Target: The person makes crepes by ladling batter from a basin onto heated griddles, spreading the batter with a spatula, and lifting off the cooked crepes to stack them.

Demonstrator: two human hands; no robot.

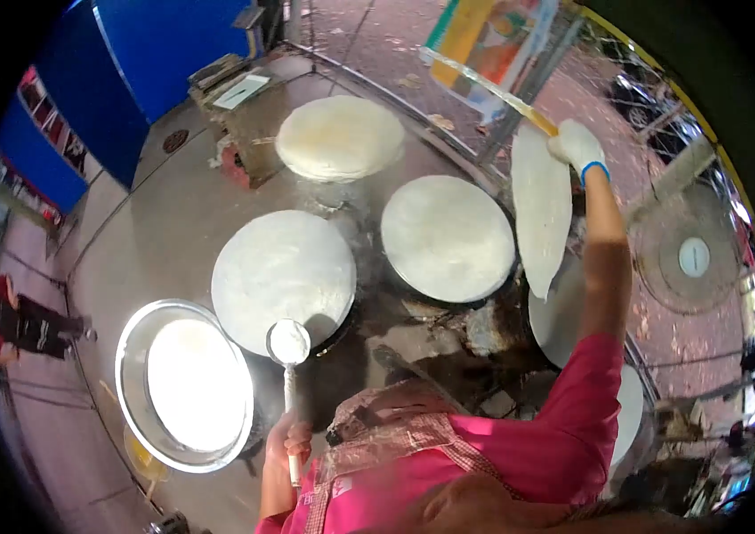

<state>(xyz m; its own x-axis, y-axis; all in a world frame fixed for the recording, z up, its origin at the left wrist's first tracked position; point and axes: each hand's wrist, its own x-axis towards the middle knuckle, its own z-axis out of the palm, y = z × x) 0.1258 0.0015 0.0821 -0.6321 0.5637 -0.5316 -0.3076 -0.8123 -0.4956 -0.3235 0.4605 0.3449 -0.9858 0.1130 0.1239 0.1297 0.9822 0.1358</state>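
Left hand [286, 440], fingers wrapped round a ladle [289, 343] above a white round's [279, 267] near edge. Gloved right hand [577, 144] grips a stick [495, 87]; beside it hangs a long, thin sheet [542, 214], which its own weight might tear.

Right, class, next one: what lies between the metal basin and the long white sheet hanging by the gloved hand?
In the head view, a left white round and, beside it, a right white round, with the ladle over the left one's lower edge.
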